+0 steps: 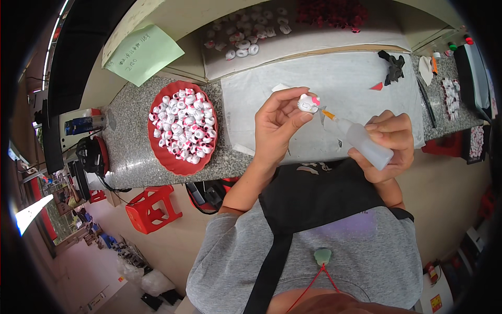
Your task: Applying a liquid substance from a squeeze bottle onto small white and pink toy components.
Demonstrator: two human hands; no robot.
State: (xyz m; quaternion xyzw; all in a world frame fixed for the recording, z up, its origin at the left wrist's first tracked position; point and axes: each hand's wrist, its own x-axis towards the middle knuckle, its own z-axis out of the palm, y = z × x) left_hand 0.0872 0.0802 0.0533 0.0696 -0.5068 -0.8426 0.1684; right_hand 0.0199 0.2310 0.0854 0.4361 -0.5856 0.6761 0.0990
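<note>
Between the thumb and fingers of my left hand [282, 116] is a small white cat-head figurine [308, 103] with a pink bow. My right hand [389, 141] is wrapped round a translucent white squeeze bottle [368, 145], tilted with its orange-based needle tip [328, 114] toward the figurine. The tip is close to the bow side; I cannot tell whether it touches. Both hands are above the white paper sheet [251, 99] on the counter. To the left, a red scalloped tray [157, 149] is heaped with similar white and pink pieces.
On the shelf at the back lie loose white pieces [243, 44] and a dark red pile [332, 13]. A black crumpled glove [392, 67] and a red scrap [376, 86] rest on the paper's right side. A green note [144, 55] hangs at left; a red stool [152, 209] stands below.
</note>
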